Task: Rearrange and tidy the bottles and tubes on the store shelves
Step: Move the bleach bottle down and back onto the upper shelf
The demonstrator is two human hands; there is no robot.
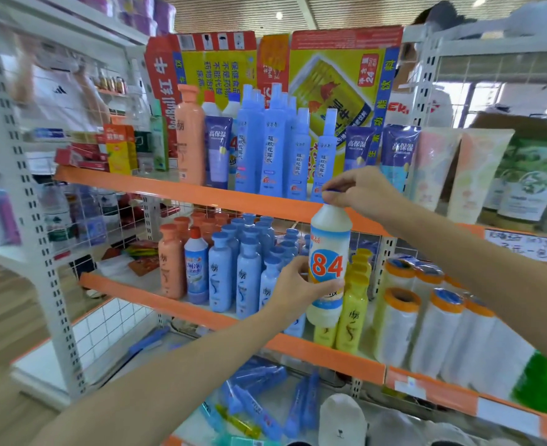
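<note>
A white bottle with a big red "84" on its label [329, 239] is held upright in the air in front of the middle shelf. My left hand [293, 286] grips its body from the left. My right hand [359, 191] pinches its blue cap from above. Behind it, blue bottles [249, 272] and orange bottles [171, 265] stand on the middle shelf [175, 305], with yellow bottles [354, 313] to the right. On the upper shelf [233, 197] stand tall blue spray bottles [273, 146] and purple tubes [219, 152].
Plastic film rolls [397, 326] fill the middle shelf at right. Pastel tubes [436, 169] stand on the upper shelf at right. Blue packets [256, 403] lie on the bottom shelf. A red and yellow carton [330, 82] backs the upper shelf. A person in white stands behind the left rack.
</note>
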